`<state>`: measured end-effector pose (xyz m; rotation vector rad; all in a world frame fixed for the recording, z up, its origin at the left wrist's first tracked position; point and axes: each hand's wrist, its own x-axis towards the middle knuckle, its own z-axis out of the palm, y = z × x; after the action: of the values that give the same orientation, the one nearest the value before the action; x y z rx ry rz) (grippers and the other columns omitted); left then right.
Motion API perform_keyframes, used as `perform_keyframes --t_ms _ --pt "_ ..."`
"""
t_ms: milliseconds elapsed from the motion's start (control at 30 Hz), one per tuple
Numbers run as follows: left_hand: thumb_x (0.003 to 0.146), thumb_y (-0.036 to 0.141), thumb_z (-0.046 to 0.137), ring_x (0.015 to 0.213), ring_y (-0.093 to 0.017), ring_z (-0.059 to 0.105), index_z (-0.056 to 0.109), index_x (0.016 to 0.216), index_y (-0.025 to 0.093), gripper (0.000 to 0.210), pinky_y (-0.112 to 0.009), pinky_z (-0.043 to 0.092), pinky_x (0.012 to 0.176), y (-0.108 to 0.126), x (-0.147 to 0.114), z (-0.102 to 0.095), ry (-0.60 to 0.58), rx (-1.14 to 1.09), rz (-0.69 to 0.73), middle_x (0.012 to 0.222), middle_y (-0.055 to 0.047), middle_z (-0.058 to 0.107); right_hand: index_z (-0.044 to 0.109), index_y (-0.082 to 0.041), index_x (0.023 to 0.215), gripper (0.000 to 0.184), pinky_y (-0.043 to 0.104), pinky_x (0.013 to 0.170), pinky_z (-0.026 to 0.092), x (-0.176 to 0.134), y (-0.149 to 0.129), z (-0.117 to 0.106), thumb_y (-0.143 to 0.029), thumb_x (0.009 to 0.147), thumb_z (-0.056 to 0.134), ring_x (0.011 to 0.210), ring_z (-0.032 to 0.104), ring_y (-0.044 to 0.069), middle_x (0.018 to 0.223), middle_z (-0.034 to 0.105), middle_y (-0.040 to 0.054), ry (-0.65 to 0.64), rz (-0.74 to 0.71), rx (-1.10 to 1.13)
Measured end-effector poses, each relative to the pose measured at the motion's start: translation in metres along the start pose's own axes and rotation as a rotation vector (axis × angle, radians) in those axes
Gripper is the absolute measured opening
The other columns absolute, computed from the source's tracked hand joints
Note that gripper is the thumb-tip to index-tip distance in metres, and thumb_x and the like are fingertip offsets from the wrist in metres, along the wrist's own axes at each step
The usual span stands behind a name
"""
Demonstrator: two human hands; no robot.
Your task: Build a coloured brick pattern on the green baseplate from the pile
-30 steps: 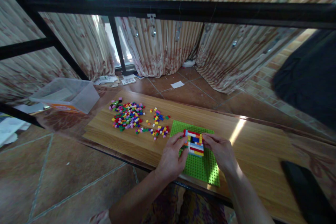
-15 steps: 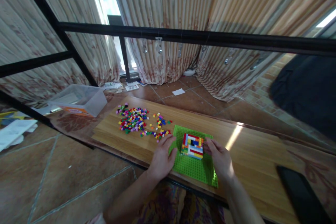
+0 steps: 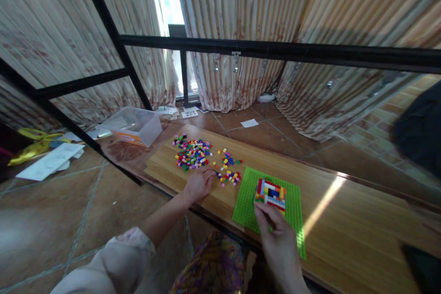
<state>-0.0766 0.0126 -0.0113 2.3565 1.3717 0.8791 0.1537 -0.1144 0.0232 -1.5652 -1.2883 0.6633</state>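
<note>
My left hand [image 3: 199, 185] is at the near edge of the loose toy bricks [image 3: 193, 154]. Its fingertips are pressed together beside a few small bricks; whatever is between them is too small to make out. A green baseplate [image 3: 248, 193] lies on the wooden board, bearing a low square block of coloured bricks [image 3: 275, 198] with a dark gap in its middle. At the block's near left corner, my right hand [image 3: 278, 234] has thumb and forefinger pinched together. Its fingers cover that corner, so anything held there is hidden.
A smaller brick cluster [image 3: 229, 177] lies between pile and baseplate. Beyond the wooden board's [image 3: 334, 229] left end stands a clear plastic box [image 3: 149, 128]. A dark flat device [image 3: 422, 262] is at the right. Black metal bars [image 3: 275, 50] cross in front of the curtains.
My left hand has moved left from the baseplate to the loose bricks. My right hand has gone from the block's right side to its near left corner. The view has turned left.
</note>
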Motion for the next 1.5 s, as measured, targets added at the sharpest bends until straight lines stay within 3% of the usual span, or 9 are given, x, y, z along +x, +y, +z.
perform_keyframes --t_ms 133,367,533,633,833,933,1167,1333,1500 --pt "0.089 0.01 0.044 0.099 -0.02 0.061 0.069 0.092 0.017 0.027 -0.036 0.051 0.093 -0.006 0.006 0.004 -0.004 0.002 0.028 0.101 -0.009 0.065 0.071 -0.023 0.099 0.028 0.032 0.079 0.052 0.004 -0.005 0.038 -0.034 0.093 0.047 0.089 0.067 0.02 0.098 0.071 0.0072 -0.113 -0.183 -0.189" --pt "0.09 0.011 0.045 0.098 -0.02 0.06 0.067 0.094 0.017 0.023 -0.034 0.05 0.091 -0.01 0.004 0.008 0.015 0.023 -0.016 0.101 -0.009 0.063 0.067 -0.018 0.094 0.029 0.032 0.072 0.047 0.047 -0.001 0.084 -0.022 0.094 0.039 0.08 0.064 0.021 0.087 0.066 0.0101 -0.024 -0.239 -0.568" --pt "0.09 0.011 0.044 0.098 -0.02 0.059 0.065 0.093 0.017 0.022 -0.034 0.05 0.091 -0.013 0.006 0.01 0.041 0.027 0.009 0.099 -0.008 0.062 0.064 -0.015 0.095 0.017 0.031 0.065 0.045 0.06 -0.007 0.097 -0.017 0.089 0.048 0.078 0.065 0.023 0.09 0.065 0.0137 -0.049 -0.13 -0.789" --pt "0.089 0.011 0.045 0.095 -0.02 0.059 0.064 0.091 0.018 0.02 -0.034 0.051 0.089 -0.015 0.006 0.012 0.052 0.027 0.029 0.096 -0.008 0.061 0.063 -0.012 0.1 0.02 0.028 0.066 0.046 0.062 -0.01 0.099 -0.013 0.09 0.045 0.082 0.066 0.021 0.095 0.065 0.0141 -0.1 -0.064 -0.873" --pt "0.09 0.012 0.045 0.094 -0.021 0.059 0.063 0.09 0.018 0.019 -0.035 0.052 0.088 -0.015 0.006 0.011 0.069 0.074 0.041 0.095 -0.008 0.062 0.062 -0.014 0.106 0.026 0.027 0.073 0.047 0.062 -0.006 0.098 -0.009 0.092 0.042 0.089 0.067 0.019 0.101 0.066 0.012 -0.139 -0.056 -0.834" --pt "0.09 0.013 0.045 0.092 -0.02 0.06 0.062 0.091 0.018 0.018 -0.034 0.052 0.086 -0.014 0.006 0.01 0.077 0.101 0.046 0.095 -0.008 0.062 0.063 -0.016 0.108 0.027 0.027 0.076 0.048 0.058 -0.008 0.094 -0.009 0.091 0.043 0.09 0.066 0.019 0.105 0.066 0.011 -0.133 -0.103 -0.746" --pt "0.09 0.013 0.045 0.091 -0.021 0.061 0.062 0.09 0.019 0.017 -0.034 0.052 0.085 -0.016 0.006 0.008 0.079 0.139 0.066 0.094 -0.008 0.063 0.069 -0.02 0.097 0.028 0.027 0.081 0.051 0.027 -0.017 0.062 -0.016 0.092 0.042 0.089 0.065 0.016 0.097 0.067 0.0069 -0.033 -0.295 -0.225" --pt "0.09 0.014 0.046 0.092 -0.021 0.061 0.062 0.093 0.019 0.017 -0.035 0.053 0.085 -0.019 0.007 0.009 0.099 0.156 0.083 0.095 -0.007 0.063 0.073 -0.023 0.091 0.022 0.028 0.077 0.053 0.012 -0.001 0.01 -0.03 0.089 0.052 0.087 0.067 0.017 0.097 0.069 0.0066 0.154 -0.18 -0.076" --pt "0.09 0.015 0.047 0.091 -0.021 0.062 0.062 0.091 0.019 0.016 -0.034 0.054 0.083 -0.021 0.008 0.009 0.115 0.155 0.091 0.097 -0.008 0.064 0.075 -0.022 0.084 0.022 0.03 0.072 0.054 0.018 0.037 -0.038 -0.04 0.078 0.065 0.078 0.068 0.019 0.086 0.072 0.0058 0.32 0.105 -0.021"
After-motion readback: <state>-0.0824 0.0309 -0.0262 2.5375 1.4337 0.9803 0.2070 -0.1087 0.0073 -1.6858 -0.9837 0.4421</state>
